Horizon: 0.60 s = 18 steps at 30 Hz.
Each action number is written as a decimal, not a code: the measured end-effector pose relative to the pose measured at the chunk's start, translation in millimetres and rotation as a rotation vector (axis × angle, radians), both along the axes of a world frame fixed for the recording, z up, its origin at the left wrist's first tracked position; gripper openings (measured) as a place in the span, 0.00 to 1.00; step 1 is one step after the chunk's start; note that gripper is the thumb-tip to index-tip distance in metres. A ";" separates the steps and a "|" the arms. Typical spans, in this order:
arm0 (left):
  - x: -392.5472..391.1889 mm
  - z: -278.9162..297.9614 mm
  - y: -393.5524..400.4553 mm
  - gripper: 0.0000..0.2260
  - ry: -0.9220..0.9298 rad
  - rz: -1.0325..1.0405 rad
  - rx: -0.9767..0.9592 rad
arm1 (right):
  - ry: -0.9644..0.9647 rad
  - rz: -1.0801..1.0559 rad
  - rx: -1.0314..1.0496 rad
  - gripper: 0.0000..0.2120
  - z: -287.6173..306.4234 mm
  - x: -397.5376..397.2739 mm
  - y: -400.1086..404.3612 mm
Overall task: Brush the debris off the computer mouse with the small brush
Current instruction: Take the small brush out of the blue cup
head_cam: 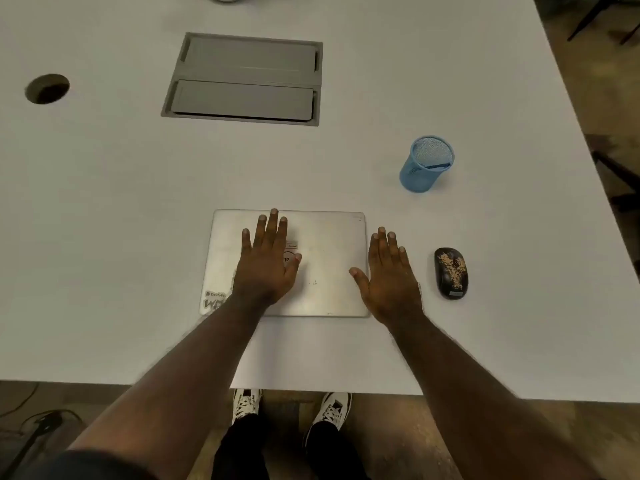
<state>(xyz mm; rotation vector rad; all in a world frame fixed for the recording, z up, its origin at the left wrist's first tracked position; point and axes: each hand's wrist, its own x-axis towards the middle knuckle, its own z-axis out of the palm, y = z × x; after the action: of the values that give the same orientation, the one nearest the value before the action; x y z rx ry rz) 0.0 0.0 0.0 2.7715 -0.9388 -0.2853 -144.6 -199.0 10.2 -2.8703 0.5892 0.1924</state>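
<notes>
A black computer mouse (451, 274) lies on the white table, right of a closed silver laptop (325, 271); tan crumbs cover its top. Behind it stands a blue mesh cup (426, 165) with a thin dark handle, perhaps the small brush, showing inside near the rim. My left hand (268, 261) rests flat on the laptop lid, fingers spread, holding nothing. My right hand (389, 277) lies flat over the laptop's right edge, empty, a short gap left of the mouse.
The white table (104, 237) has a grey cable hatch (244, 79) at the back and a round cable hole (47, 88) at the far left. Its front edge runs just above my shoes; its right edge slants down past the cup.
</notes>
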 end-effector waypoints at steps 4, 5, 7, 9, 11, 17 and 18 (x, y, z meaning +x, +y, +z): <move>-5.1 -13.4 -3.3 0.33 0.014 -0.001 0.028 | 0.025 -0.015 -0.010 0.37 -7.5 -8.4 3.4; -5.4 -18.0 -4.5 0.32 0.011 -0.002 0.027 | 0.034 -0.013 0.005 0.36 -9.1 -9.1 3.6; -4.4 -25.4 -6.4 0.32 0.008 -0.001 0.033 | 0.052 0.000 0.031 0.35 -7.7 -9.0 1.0; -2.0 -32.0 -9.0 0.32 0.021 0.009 0.018 | 0.034 0.021 0.007 0.33 0.3 -4.0 -9.8; -2.4 -37.5 -11.4 0.31 0.032 0.021 0.011 | -0.040 0.017 -0.058 0.31 14.1 7.5 -29.6; -3.7 -49.9 -11.0 0.31 -0.040 0.014 0.030 | -0.088 -0.192 -0.230 0.27 46.7 61.9 -125.1; -3.5 -50.6 -11.2 0.31 -0.045 0.016 0.033 | -0.083 -0.233 -0.234 0.27 48.5 68.5 -137.8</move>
<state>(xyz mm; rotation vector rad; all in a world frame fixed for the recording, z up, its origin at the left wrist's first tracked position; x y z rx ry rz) -3.5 -11.2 -50.6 2.8252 -0.9300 -0.2396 -76.1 -336.8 58.7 -2.9770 0.9806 -0.0346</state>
